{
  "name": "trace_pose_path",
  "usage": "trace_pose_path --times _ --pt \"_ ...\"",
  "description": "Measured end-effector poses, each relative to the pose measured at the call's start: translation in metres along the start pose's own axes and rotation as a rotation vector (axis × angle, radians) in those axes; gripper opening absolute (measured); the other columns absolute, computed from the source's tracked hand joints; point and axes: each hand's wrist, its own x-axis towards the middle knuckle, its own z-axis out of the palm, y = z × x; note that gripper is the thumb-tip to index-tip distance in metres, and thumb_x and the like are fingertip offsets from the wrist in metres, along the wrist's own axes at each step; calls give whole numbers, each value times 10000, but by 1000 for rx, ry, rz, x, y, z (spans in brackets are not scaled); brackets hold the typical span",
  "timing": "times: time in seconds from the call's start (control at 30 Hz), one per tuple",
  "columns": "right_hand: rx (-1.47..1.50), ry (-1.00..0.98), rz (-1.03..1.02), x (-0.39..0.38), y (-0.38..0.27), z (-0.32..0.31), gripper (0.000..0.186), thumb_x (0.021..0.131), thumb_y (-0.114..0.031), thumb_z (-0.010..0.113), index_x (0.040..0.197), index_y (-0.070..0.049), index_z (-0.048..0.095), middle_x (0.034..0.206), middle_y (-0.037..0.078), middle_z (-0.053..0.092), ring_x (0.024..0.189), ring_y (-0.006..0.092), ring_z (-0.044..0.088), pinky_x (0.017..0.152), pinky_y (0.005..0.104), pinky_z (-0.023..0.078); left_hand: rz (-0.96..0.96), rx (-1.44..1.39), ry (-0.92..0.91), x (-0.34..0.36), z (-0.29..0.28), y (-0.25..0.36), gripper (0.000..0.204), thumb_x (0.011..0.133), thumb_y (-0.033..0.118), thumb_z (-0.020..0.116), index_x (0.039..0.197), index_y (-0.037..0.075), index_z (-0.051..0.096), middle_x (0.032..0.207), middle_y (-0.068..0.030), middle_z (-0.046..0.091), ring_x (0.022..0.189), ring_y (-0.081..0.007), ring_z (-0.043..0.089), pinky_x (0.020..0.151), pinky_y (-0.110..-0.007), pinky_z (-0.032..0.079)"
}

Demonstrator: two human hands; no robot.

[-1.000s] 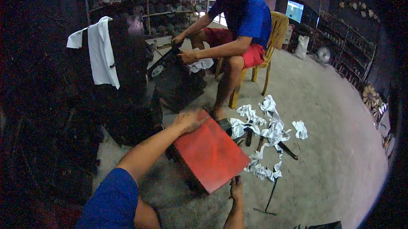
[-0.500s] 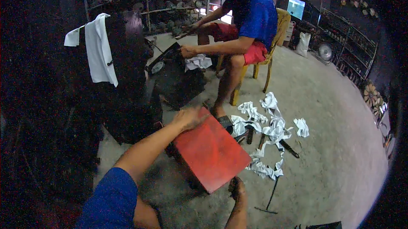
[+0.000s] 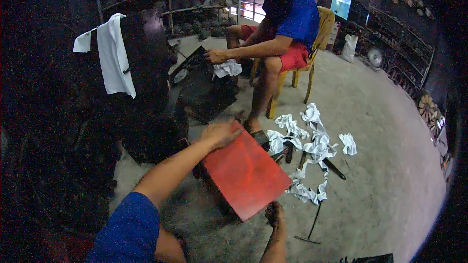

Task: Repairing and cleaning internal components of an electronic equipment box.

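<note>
A flat, rectangular red board [image 3: 247, 172] lies in front of me, slightly tilted, with a dark, shadowed body beneath its left side. My left hand [image 3: 219, 134] is wrapped over its far left edge near the far corner, its fingertips partly hidden. Beside the near right edge, just off the board's corner, my right hand [image 3: 275, 214] is curled closed, its fingers darkly stained. Whatever it holds is too dark to make out.
Crumpled white cloths [image 3: 319, 146] lie on the concrete floor with dark-handled tools. A T-shaped rod [image 3: 312, 226] lies nearer. Across from me, a person in blue [image 3: 297, 14] sits on a yellow chair [image 3: 324, 24], holding a dark piece. A white cloth [image 3: 113, 55] hangs at left.
The red board and both my hands sit slightly further right in the picture. The seated person's farther arm has drawn back toward the body.
</note>
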Motion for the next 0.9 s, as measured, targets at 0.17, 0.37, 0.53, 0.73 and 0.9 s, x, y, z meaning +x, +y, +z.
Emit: trace_pose_path --times 0.17,0.37,0.53,0.73,0.9 --pt "-236 68 102 -15 -24 18 205 917 -288 500 819 -116 550 631 -10 462 494 126 405 450 265 303 42 -6 -88 4 -11 -1 704 865 599 437 1300 46 444 1241 -226 545 1138 -381 533 957 -466 430" --pt "-653 216 -398 -21 -9 26 192 943 -264 493 894 -99 578 672 -6 488 613 106 459 557 233 351 34 21 -21 5 -2 -14 761 871 639 381 1370 65 387 1310 -219 498 1188 -388 494 1011 -465 377" --pt "-543 218 -298 -4 14 -13 271 949 -338 481 906 -91 584 646 -8 450 587 115 423 532 274 337 21 88 -46 10 21 1 738 874 606 404 1367 58 391 1273 -218 527 1144 -377 532 973 -468 415" --pt "-196 -59 186 -5 -40 -3 192 924 -259 493 818 -117 567 657 -28 448 540 100 387 497 264 303 -82 108 -66 14 -9 14 663 884 558 424 1317 57 450 1137 -241 599 1041 -404 585 869 -483 474" --pt "7 13 71 -35 20 -42 239 925 -318 508 921 -100 605 653 4 514 546 129 453 492 269 344 -171 148 -53 -31 -15 49 774 884 619 380 1394 38 365 1283 -271 497 1195 -394 488 1003 -439 378"
